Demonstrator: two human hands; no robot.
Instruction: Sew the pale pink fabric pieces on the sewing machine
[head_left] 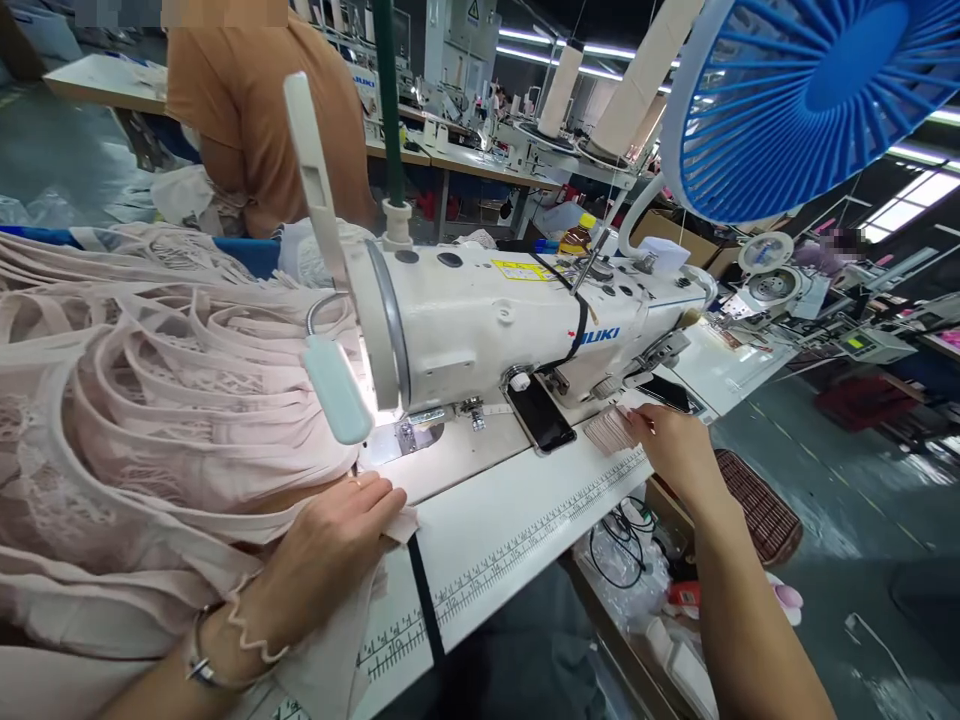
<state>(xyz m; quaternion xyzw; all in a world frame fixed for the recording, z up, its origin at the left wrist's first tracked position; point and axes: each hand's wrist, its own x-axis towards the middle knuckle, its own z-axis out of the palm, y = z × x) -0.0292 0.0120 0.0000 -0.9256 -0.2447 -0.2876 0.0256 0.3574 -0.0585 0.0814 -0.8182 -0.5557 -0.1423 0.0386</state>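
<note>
My left hand [337,535], closed, grips a pale pink piece of fabric [330,640] at the table's front left; a corner pokes out past the fingertips. Beside it a large heap of pale pink lace-trimmed garments [187,400] spreads over the left side. My right hand [671,440] is at the right of the sewing machine [465,320], its thumb and fingers pinched at the edge of a bundle of small pink strips [611,432] on the table. How many strips are between the fingers is hidden. The machine's needle area is lit, with no fabric visible under the presser foot [476,412].
A black phone [541,415] lies against the machine base. A ruler tape [525,540] runs along the table's front edge. A blue fan [817,100] hangs upper right. Below the right arm is an open box [630,640] of odds and ends. A co-worker [270,120] sits beyond.
</note>
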